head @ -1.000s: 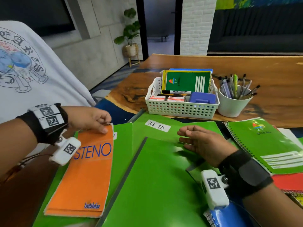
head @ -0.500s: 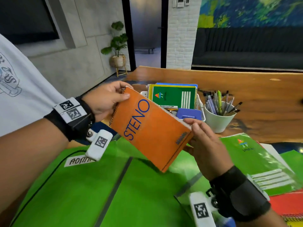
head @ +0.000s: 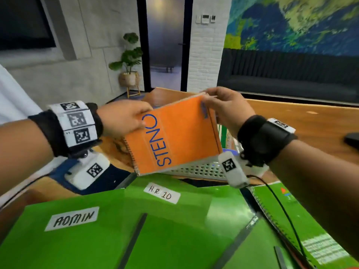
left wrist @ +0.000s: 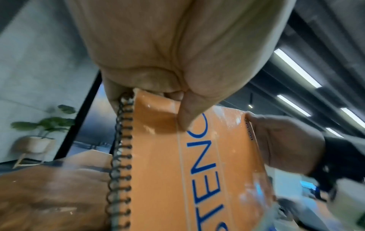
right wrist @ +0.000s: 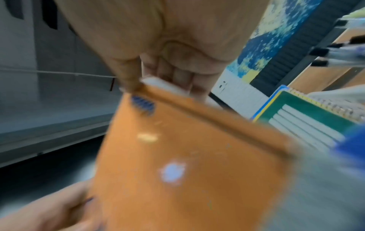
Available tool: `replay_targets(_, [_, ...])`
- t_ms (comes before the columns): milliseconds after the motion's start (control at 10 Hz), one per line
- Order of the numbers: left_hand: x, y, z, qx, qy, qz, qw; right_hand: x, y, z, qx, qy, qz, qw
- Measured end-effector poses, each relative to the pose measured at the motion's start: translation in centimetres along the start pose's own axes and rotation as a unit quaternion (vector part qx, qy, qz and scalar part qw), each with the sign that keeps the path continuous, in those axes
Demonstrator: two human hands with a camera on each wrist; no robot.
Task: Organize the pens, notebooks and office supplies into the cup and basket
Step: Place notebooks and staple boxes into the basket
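Both hands hold an orange spiral notebook (head: 174, 136) marked STENO, tilted above the white basket (head: 196, 168). My left hand (head: 124, 117) pinches its upper left corner by the spiral (left wrist: 120, 148), thumb on the cover. My right hand (head: 223, 107) grips the top right corner. In the right wrist view the orange notebook (right wrist: 177, 164) stands in front of a green notebook (right wrist: 308, 115) that stands in the basket, with pens (right wrist: 339, 51) at the far right. The cup is hidden.
Green folders (head: 136, 230) labelled ADMIN and H.R. 10 cover the near table. A green spiral notebook (head: 303, 226) lies at the right under my forearm. The wooden table (head: 310, 117) stretches beyond the basket, with a dark object (head: 352, 139) at the far right.
The orange notebook was lifted off the green folders by my left hand, my right hand joined, and both carried it forward and up over the basket.
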State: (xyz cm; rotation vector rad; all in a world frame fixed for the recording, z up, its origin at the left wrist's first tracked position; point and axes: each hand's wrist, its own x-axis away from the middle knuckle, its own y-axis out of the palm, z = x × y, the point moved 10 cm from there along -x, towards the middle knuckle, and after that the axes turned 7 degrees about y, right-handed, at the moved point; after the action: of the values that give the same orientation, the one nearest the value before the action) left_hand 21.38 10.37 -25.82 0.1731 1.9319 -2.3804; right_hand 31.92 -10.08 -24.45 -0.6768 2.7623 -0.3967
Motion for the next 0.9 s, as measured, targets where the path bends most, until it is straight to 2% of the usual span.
replay_targets(100, [-1.3,-5.2,-3.9,-0.004,-0.046,0.091,0.995,-5.5,-1.1,1.7,-0.019,0.094,-0.003,0.995])
replay_targets(200, [-3.3,-9.1,-7.2,-0.052,-0.084,0.192,0.976,-9.9,-1.2,5.3,0.264,0.167,-0.014,0.950])
replay_targets(300, [-5.5,-10.0,-9.9,-0.056,-0.122,0.242,0.961,-11.7,0.3,8.6,0.502,0.174,-0.073,0.844])
replay_targets(400, [-7.4,-9.4,-10.0,-0.040,-0.121,0.268,0.955,-12.6,1.2,11.5,0.464,0.217,-0.097,0.854])
replay_targets(500, [-9.3,-7.9,-8.8,-0.012,-0.102,0.297,0.949,-13.1,1.7,11.4,0.515,0.202,-0.118,0.825])
replay_targets(600, [-11.3,-6.0,-7.7,0.031,-0.102,0.313,0.944,-13.3,1.3,10.6,0.559,0.163,-0.109,0.806])
replay_targets(700, [-13.5,-4.3,-7.2,0.033,-0.115,0.300,0.946,-12.9,1.0,10.0,0.582,0.132,-0.107,0.796])
replay_targets(800, [-16.0,-2.3,-5.8,0.052,-0.074,0.245,0.965,-12.4,0.5,8.6,0.547,0.104,-0.091,0.826])
replay_targets(900, [-18.1,0.7,-3.2,0.074,0.013,0.148,0.986,-12.4,0.3,8.3,0.550,0.085,-0.104,0.824])
